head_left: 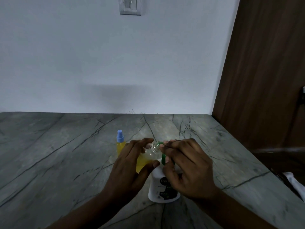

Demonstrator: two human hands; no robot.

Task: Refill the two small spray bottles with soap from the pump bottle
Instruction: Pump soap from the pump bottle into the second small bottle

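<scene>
My left hand (130, 164) holds a small clear spray bottle (146, 158) tilted to the right, its cap off and its threaded neck bare, with yellow liquid in its lower part. My right hand (186, 164) rests on the green pump head (162, 156) of the white pump bottle (162, 187), which stands upright on the counter. The green nozzle tip sits right at the open neck of the small bottle. A second small spray bottle (120, 144), full of yellow liquid and with a blue spray cap, stands upright behind my left hand.
The grey veined stone counter (66, 154) runs back to a pale wall. A brown wooden panel (267, 71) closes the right side. A white cloth (295, 184) lies beyond the counter's right edge. A switch plate (130, 5) is high on the wall.
</scene>
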